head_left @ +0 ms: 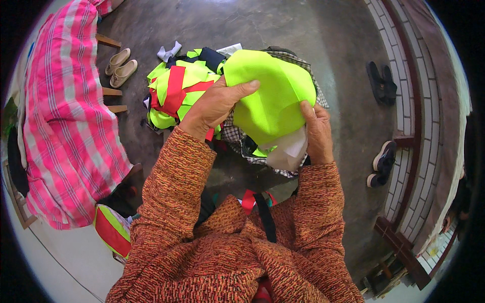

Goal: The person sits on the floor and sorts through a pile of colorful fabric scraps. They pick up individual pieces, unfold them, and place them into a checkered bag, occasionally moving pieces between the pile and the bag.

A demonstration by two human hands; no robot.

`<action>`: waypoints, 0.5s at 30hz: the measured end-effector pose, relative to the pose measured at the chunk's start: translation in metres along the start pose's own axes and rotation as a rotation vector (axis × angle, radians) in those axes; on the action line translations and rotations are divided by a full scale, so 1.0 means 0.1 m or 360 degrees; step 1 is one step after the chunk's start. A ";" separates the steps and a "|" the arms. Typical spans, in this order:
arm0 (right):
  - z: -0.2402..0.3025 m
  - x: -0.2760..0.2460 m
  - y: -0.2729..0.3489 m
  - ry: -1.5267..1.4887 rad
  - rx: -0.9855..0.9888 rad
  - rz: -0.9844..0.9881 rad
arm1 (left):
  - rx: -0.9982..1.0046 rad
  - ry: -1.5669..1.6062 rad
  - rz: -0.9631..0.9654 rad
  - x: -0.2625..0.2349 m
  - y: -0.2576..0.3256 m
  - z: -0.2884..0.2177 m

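A neon yellow-green piece of cloth (273, 96) is stretched between my two hands in front of me. My left hand (217, 103) grips its left edge, thumb lying on top. At the right edge, the thumb and fingers of my right hand (318, 131) pinch it. Below the cloth is a black-and-white checked bag (232, 135), mostly covered, with a pale, whitish sheet (290, 151) at its near side. Just left of the bag lies a heap of fabric scraps (187, 83) in neon yellow, red and dark blue.
At left stands a bed or bench under a pink plaid cover (65, 116), with beige shoes (121, 68) beside it. Black slippers (382, 83) and dark sneakers (383, 164) sit along the tiled step (404, 111) at right. A red-and-yellow bundle (112, 230) is at lower left.
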State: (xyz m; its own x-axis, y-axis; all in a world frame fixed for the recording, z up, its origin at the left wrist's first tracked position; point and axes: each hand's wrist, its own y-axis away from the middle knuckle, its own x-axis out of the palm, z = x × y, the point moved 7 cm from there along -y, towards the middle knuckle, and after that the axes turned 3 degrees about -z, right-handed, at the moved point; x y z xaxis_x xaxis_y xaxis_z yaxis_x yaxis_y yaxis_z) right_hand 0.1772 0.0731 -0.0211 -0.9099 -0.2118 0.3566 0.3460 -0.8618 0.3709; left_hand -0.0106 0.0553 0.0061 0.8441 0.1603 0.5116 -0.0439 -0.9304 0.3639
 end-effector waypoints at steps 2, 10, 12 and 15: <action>0.02 0.00 -0.02 -0.0101 -0.0051 -0.0107 | 0.0009 -0.0255 -0.0019 -0.02 0.01 0.01; 0.22 -0.30 -0.08 -0.0574 -0.0405 -0.0528 | 0.0010 0.0009 -0.0249 -0.11 -0.04 -0.03; 0.23 -0.32 -0.06 -0.0688 -0.0386 -0.0572 | 0.0126 0.0149 -0.0369 -0.24 -0.09 -0.07; 0.22 -0.37 -0.06 -0.0687 -0.0404 -0.0606 | 0.0195 0.0269 -0.0429 -0.33 -0.10 -0.09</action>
State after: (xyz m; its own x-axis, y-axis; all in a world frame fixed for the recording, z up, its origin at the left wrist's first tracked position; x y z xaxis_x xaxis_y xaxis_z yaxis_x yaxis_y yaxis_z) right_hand 0.2142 0.0965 -0.0174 -0.7661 0.2909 0.5732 -0.0976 -0.9341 0.3435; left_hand -0.0424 0.0623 -0.0073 0.7156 0.4488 0.5353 0.2421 -0.8782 0.4126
